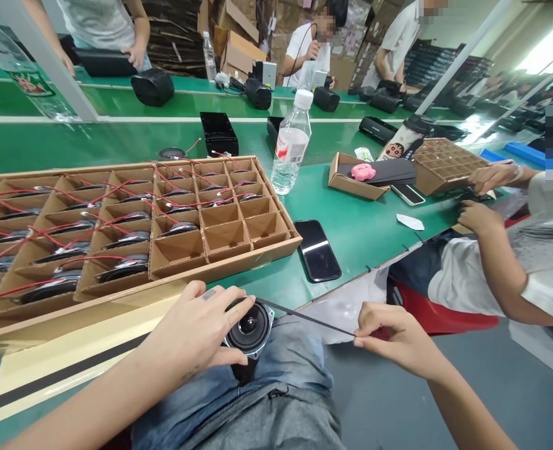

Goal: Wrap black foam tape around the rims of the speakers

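Fingers of the left hand [194,331] are clenched around the rim of a loudspeaker driver [249,331], held above the person's denim lap [276,369]. Fingers of the right hand [401,337] pinch the far end of a thin black strip [304,315], pulled taut with its other end at the driver's rim.

The factory room runs back to stacked cardboard [173,31] and a bright window [551,47]. Two green workbenches fill the middle: on the far one [117,100], black speaker housings [152,86] stand near standing co-workers [304,53]. On the near green bench [356,237], a large cardboard divider tray [136,225] holds rows of drivers with red wires [121,272], its nearest right compartments bare. A seated co-worker [492,269] works at the right, with both hands beside a smaller divider tray [450,165]. Closer by stand a water bottle [290,147] and a small open carton [356,178]. A black phone [316,250] lies just past the large tray's corner. A cream sheet [65,369] with a black stripe lies under the left forearm.
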